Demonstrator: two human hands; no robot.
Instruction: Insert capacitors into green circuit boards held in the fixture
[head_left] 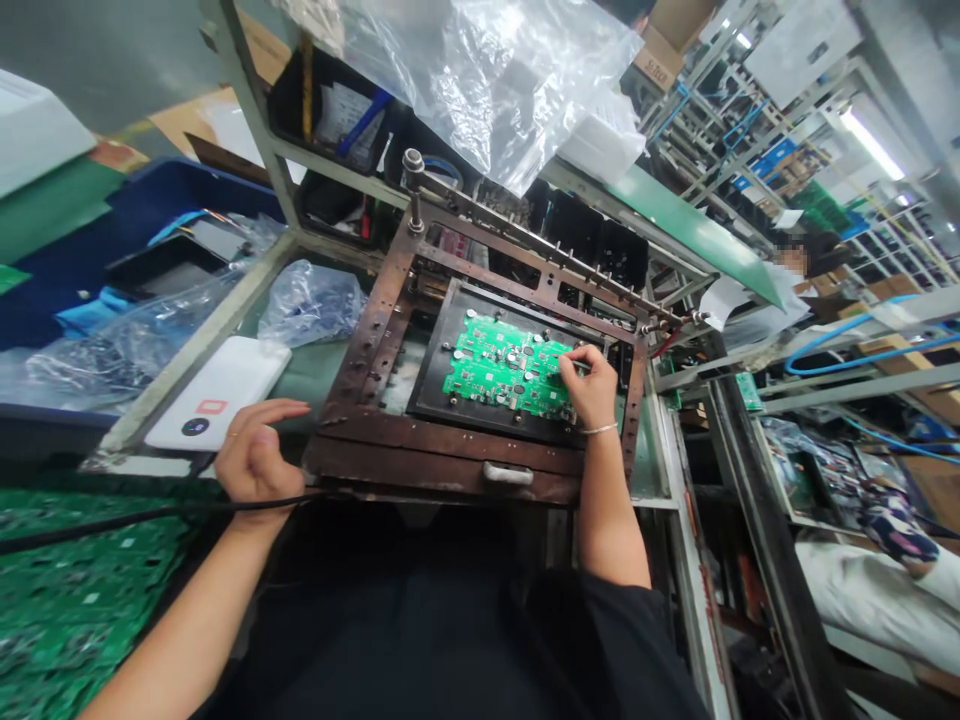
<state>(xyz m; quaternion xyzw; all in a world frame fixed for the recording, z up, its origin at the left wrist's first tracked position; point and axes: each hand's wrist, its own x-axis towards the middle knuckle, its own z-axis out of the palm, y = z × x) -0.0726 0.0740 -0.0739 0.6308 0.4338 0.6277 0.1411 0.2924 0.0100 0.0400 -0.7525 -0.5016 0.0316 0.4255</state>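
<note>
A green circuit board [487, 362] with round and small components lies on a black plate [431, 385], inside a brown metal frame fixture [442, 455]. Over the board's right end, my right hand [590, 383] has thumb and forefinger pinched together; whatever is between the fingertips is too small to make out. My left hand [261, 455] hovers at the frame's front left corner, fingers loosely stretched out and nothing visible in them. Across the left wrist runs a black cable [165, 512].
A white phone-like device [219, 392] and a clear plastic bag [313, 302] lie left of the fixture. Many green boards [75, 590] fill the lower left. A blue bin [217, 190] stands behind them. Black parts bins [330, 120] sit beyond the fixture. Another person [806, 255] is at the right.
</note>
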